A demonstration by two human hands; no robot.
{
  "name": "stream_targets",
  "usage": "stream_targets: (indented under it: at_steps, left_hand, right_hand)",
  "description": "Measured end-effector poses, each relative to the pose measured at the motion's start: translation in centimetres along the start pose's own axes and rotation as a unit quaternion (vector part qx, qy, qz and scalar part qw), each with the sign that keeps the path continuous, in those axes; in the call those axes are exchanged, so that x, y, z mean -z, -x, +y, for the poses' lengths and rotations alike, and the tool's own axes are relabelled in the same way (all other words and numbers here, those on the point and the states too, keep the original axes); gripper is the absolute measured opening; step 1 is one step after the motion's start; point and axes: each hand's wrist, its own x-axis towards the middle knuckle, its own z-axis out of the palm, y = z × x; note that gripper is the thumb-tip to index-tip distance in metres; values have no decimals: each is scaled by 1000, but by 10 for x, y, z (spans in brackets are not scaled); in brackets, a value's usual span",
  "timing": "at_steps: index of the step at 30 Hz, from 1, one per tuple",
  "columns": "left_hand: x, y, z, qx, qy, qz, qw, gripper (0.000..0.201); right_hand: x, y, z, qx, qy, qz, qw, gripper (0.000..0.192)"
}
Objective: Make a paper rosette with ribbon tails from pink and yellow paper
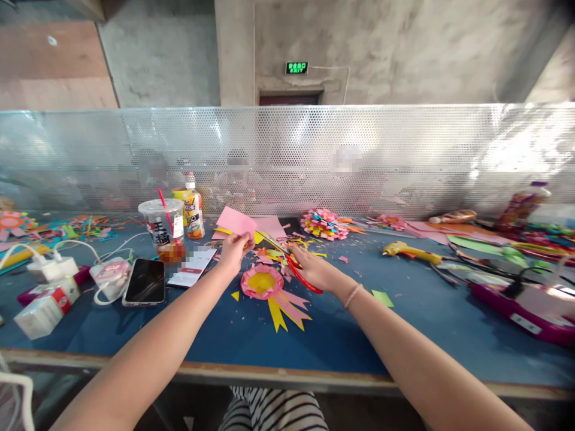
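Note:
My left hand (234,250) pinches a pink paper sheet (236,221) by its lower edge and holds it up above the blue table (359,323). My right hand (314,269) grips red-handled scissors (300,272), whose blades point left towards the pink sheet. Below and between my hands lies a pink and yellow paper rosette (262,281) with pink and yellow ribbon tails (287,308). Paper scraps are scattered around it.
A plastic cup with a red straw (164,230), a drink bottle (194,212), two phones (144,281), chargers and a small box (45,305) sit left. A multicoloured paper flower (324,224), a yellow glue gun (411,251) and coloured strips lie right. A perforated metal screen (404,155) closes the back.

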Motion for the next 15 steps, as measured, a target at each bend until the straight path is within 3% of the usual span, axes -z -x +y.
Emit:
stream_targets:
  at_steps: [4,8,12,15]
  left_hand:
    - [3,-4,-1,-20,-31,6,999,22]
    - [8,-8,-2,-96,-117,13,988,18]
    - [6,-5,-1,-133,-177,-38,974,13]
    - [1,1,0,-126,-203,-98,966,10]
  right_hand:
    - [-1,1,0,-24,71,17,997,57]
    - [-1,0,0,-50,144,43,987,53]
    - [-2,-1,0,-63,169,49,982,50]
    - [-2,-1,-2,-54,162,47,984,49]
